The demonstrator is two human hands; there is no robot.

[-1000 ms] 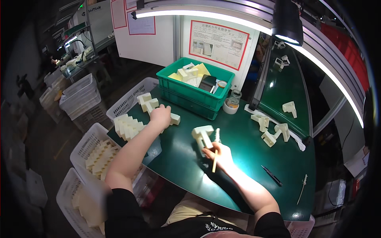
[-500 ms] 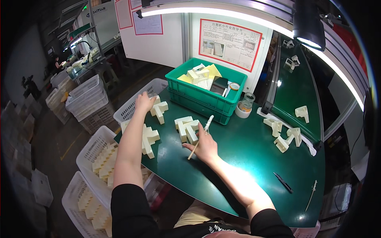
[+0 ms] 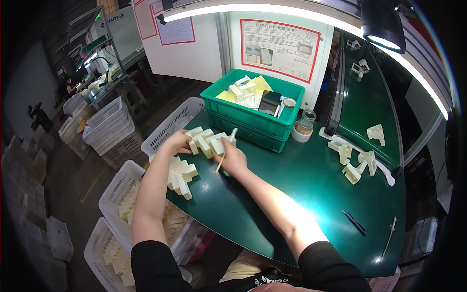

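Between my hands, a short row of angular cream plastic parts (image 3: pixel 206 143) stands pressed together on the green table (image 3: pixel 272 194). My left hand (image 3: pixel 178 143) is closed on the row's left end, its fingertips partly hidden. My right hand (image 3: pixel 234 158) grips the right end and also holds a thin stick (image 3: pixel 220 164), whose white, knobby end rises above the fingers. Close to my left forearm sits a second cluster of the same cream parts (image 3: pixel 182 177), at the table's left edge.
A green crate (image 3: pixel 245 125) with papers and parts stands at the back, beside a glass jar (image 3: pixel 306 121). Loose cream parts (image 3: pixel 351 173) lie near the conveyor (image 3: pixel 365 112). A black pen (image 3: pixel 354 223) and another stick (image 3: pixel 389 237) lie right. White baskets (image 3: pixel 109 198) hold parts at lower left.
My right hand has moved left with its stick, bringing its parts against those at my left hand. The two groups, apart before, now form one row.
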